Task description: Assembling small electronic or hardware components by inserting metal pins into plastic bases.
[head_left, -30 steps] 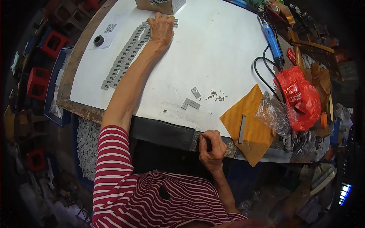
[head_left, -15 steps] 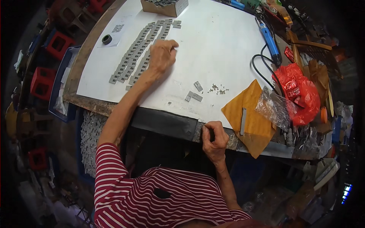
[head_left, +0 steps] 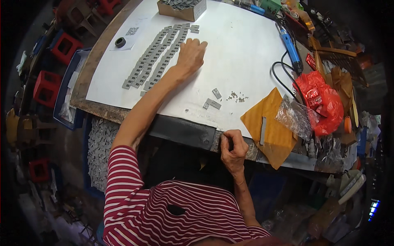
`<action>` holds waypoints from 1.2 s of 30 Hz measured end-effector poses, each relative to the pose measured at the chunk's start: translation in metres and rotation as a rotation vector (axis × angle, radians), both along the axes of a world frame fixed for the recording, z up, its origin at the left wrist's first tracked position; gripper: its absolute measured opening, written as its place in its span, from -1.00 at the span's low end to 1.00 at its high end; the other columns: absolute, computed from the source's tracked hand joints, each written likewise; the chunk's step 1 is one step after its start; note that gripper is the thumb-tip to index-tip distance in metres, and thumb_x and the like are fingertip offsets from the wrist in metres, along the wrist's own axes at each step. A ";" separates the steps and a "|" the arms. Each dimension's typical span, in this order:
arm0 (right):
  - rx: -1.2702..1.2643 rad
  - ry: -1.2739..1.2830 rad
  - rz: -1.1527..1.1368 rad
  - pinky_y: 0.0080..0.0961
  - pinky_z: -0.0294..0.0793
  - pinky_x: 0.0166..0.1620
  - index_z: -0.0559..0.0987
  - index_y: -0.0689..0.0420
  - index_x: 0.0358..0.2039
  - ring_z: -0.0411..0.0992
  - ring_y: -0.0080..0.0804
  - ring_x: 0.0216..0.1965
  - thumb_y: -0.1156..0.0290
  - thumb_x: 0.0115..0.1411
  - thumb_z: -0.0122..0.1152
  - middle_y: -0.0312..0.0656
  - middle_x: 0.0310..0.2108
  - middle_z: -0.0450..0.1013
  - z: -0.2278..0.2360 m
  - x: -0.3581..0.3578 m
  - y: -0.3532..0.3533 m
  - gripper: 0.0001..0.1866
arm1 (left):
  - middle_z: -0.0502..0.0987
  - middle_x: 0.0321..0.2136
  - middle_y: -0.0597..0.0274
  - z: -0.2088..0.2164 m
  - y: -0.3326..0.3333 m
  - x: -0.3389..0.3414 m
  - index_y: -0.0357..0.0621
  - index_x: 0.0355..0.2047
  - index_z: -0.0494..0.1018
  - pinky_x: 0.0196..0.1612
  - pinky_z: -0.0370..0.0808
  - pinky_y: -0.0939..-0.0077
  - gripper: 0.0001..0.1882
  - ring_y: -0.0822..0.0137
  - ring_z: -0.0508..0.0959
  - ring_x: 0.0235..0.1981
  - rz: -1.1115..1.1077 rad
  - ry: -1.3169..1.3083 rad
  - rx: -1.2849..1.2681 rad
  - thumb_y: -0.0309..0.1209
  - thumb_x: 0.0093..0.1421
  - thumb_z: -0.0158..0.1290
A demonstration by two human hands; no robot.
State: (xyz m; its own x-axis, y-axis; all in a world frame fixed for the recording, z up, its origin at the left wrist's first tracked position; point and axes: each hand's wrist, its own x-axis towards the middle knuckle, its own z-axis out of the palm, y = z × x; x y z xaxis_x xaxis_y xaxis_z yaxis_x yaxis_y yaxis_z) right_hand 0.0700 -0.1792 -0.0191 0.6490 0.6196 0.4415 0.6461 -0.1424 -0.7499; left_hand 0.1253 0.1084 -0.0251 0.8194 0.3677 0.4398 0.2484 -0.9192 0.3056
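Observation:
My left hand (head_left: pixel 191 55) is over the white table sheet, just right of the rows of small grey metal plates (head_left: pixel 163 61). Its fingers curl under with the tips turned away, so whatever they may hold is hidden. At the table's front edge rests my right hand (head_left: pixel 234 151), thumb and fingers drawn together in a pinch; I cannot make out anything between them. Between the hands lie a few loose grey plates (head_left: pixel 213 103) and a scatter of tiny brass-coloured pieces (head_left: pixel 237 97).
A cardboard box (head_left: pixel 189 13) full of grey parts stands at the back. A black tape roll (head_left: pixel 120 42) sits far left. Right are a yellow envelope (head_left: pixel 269 131), a red plastic bag (head_left: pixel 322 100) and a blue electric screwdriver (head_left: pixel 290 47). A bin of metal parts (head_left: pixel 99 156) is below the left edge.
My left hand has moved to the right, away from the rows of plates, uncovering more of them. My right hand stays at the table edge. The view has shifted slightly.

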 end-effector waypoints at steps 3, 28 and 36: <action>-0.021 0.017 -0.001 -0.50 0.29 -0.58 0.39 0.26 -0.48 0.33 -0.25 -0.65 0.72 -0.08 0.09 -0.10 -0.58 0.31 0.002 -0.001 0.000 -0.87 | 0.42 -0.33 0.00 0.002 0.016 0.021 -0.17 -0.35 0.44 -0.19 0.22 0.13 -0.79 0.07 0.33 -0.17 0.132 0.087 0.161 -0.45 0.07 -0.17; 0.016 -0.072 0.017 -0.47 0.31 -0.57 0.40 0.25 -0.48 0.35 -0.20 -0.62 0.73 -0.10 0.10 -0.09 -0.55 0.34 -0.003 0.001 0.003 -0.85 | 0.47 -0.38 0.16 0.000 0.019 -0.003 -0.01 -0.23 0.49 -0.20 0.30 0.14 -0.69 0.13 0.41 -0.22 0.054 -0.008 0.127 -0.50 -0.04 -0.03; 0.020 -0.037 0.010 -0.49 0.28 -0.59 0.39 0.24 -0.51 0.33 -0.27 -0.65 0.72 -0.10 0.09 -0.13 -0.59 0.31 -0.004 0.002 0.002 -0.86 | 0.46 -0.41 0.17 0.017 -0.054 -0.064 -0.23 -0.23 0.47 -0.36 0.37 0.56 -0.77 0.43 0.38 -0.47 -0.326 0.044 -0.539 -0.48 0.11 -0.08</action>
State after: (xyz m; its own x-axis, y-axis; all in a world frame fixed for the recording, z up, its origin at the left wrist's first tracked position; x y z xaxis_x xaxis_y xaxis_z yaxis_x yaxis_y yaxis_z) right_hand 0.0719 -0.1768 -0.0228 0.6260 0.6164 0.4776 0.6746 -0.1208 -0.7283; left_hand 0.0609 0.0539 -0.0076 0.9397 0.2564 0.2262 0.0039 -0.6694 0.7429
